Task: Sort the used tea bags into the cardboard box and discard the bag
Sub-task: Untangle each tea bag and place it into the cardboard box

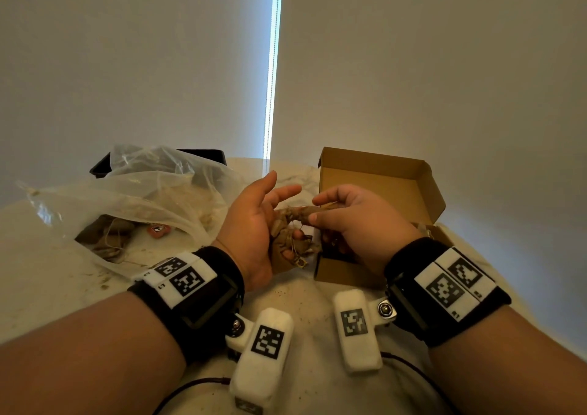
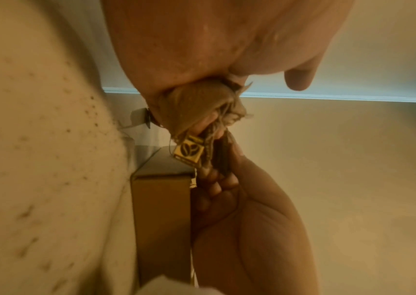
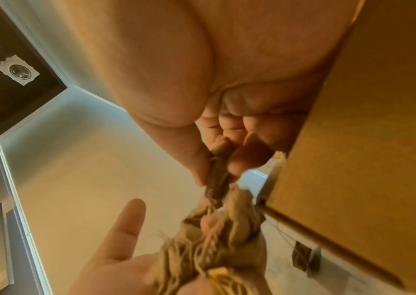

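My pale worktop (image 1: pixel 47 274) carries scattered brown crumbs (image 1: pixel 103 286). A black tray-like object (image 1: pixel 203 153) sits at its far edge. Closed blinds (image 1: pixel 413 65) stand behind, a bright gap (image 1: pixel 273 65) between them. A dark cable (image 1: pixel 190 386) trails near me.

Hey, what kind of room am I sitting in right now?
Probably a home room, at a pale marble-look table by a window covered with roller blinds; a recessed ceiling light shows overhead.
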A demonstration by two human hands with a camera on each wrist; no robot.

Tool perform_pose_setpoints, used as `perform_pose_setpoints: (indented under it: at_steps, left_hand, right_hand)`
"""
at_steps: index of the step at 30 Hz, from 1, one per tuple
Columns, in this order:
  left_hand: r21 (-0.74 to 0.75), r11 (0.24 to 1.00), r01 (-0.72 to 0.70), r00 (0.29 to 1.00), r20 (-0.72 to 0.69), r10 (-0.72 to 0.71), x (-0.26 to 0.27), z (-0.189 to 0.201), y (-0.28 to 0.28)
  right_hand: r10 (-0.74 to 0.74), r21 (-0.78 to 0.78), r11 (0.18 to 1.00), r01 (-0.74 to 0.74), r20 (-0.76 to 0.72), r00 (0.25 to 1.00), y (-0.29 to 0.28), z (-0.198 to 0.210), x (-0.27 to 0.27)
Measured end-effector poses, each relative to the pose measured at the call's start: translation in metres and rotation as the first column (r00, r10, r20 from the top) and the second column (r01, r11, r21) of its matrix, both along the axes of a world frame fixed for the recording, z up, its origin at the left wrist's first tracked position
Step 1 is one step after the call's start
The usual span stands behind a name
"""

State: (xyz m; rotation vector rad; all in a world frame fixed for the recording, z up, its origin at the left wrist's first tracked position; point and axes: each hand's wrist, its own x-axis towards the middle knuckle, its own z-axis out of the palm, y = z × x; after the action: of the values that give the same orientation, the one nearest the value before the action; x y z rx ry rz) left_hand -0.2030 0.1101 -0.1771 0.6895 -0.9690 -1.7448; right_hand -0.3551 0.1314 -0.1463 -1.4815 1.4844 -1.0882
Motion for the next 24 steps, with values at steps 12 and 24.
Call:
perform_pose_setpoints:
  at_steps: [12,24]
  left_hand:
    - [-0.352,0.925,-0.142,0.851,0.434,0.296,0.003,-0.010,-0.011]
    - [-0.420,0.891,-0.172,0.814,0.449,0.369,0.005,-0.006,-0.015]
  right_hand:
    - [-0.027,0.025,1.000,0.018,0.432,0.901,-0.008,-0.002,-0.006]
    - [0.156,0.081,0.979,-0.186,0.288,0.945,0.000,-0.003,0.000]
